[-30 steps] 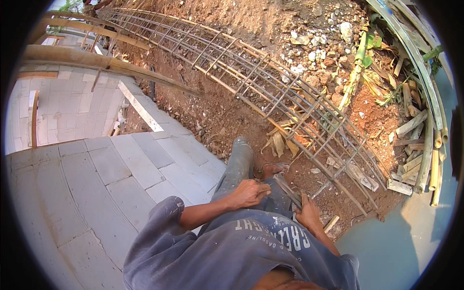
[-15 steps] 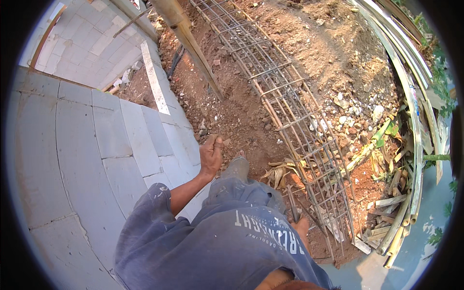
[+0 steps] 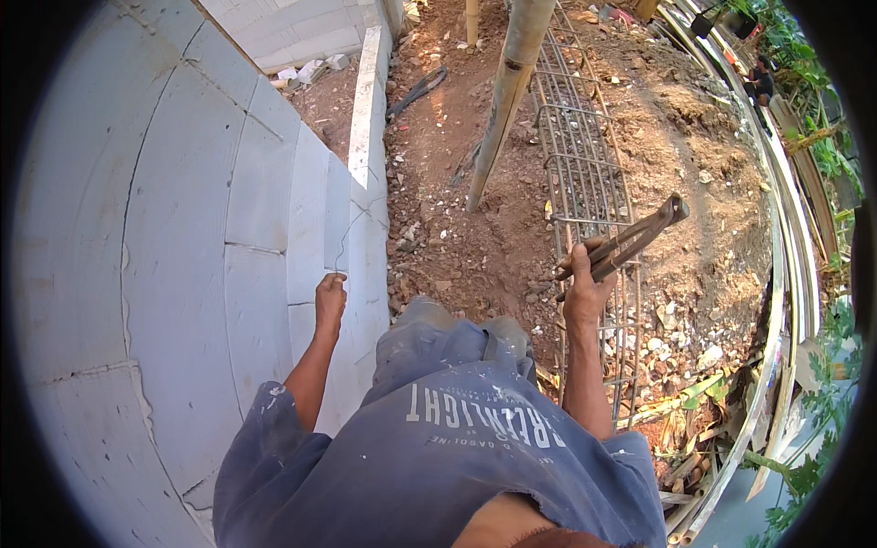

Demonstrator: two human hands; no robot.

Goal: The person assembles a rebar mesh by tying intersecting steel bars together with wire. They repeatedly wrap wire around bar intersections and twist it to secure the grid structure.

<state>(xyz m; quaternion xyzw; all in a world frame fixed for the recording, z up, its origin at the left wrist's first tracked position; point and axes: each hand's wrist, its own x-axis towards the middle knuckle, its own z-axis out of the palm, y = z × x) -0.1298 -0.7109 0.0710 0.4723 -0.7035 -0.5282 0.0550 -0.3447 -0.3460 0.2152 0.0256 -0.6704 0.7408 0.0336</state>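
Observation:
A thin bent wire rises from the closed fingers of my left hand, close in front of the grey block wall. On the other side, my right hand grips a pair of rusty pincers by the handles, their jaws pointing away to the upper right. The pincers are above a long steel rebar cage lying on the soil, with square stirrups tied along its bars. My forearm covers part of that cage.
A bamboo pole leans over the reddish soil ahead of me. Dark strips lie near the wall's far part. Long pale planks and green plants line the right side. Another person is at the far right.
My right hand has come up from beside my hip, raising the pincers over the rebar cage. My left hand has moved left toward the wall, where the wire now shows. The view has turned.

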